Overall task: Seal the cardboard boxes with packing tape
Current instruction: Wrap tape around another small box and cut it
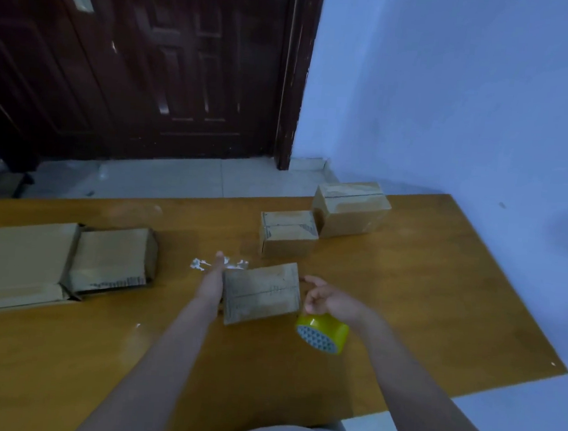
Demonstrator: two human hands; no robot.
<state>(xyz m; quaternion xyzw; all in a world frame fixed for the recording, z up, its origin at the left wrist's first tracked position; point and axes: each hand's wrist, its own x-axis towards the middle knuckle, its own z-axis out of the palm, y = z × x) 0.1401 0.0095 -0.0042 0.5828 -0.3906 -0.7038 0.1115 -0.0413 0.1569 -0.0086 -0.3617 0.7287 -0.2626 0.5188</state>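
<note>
— Three small cardboard boxes on the wooden table, right?
— Yes. Nearest box between both hands, closed flaps up. Left hand flat against its left side, fingers straight, gripping nothing.
— And right hand?
— Just right of that box, fingers loosely curled, roll of yellow packing tape hanging beneath the palm. Exact grip hidden by the hand.
— Other two?
— Middle box beyond the fingertips, far box touching or just beside it, further right.
— Left of the left hand?
— Large opened carton, flaps spread. White scraps near left fingertips.
</note>
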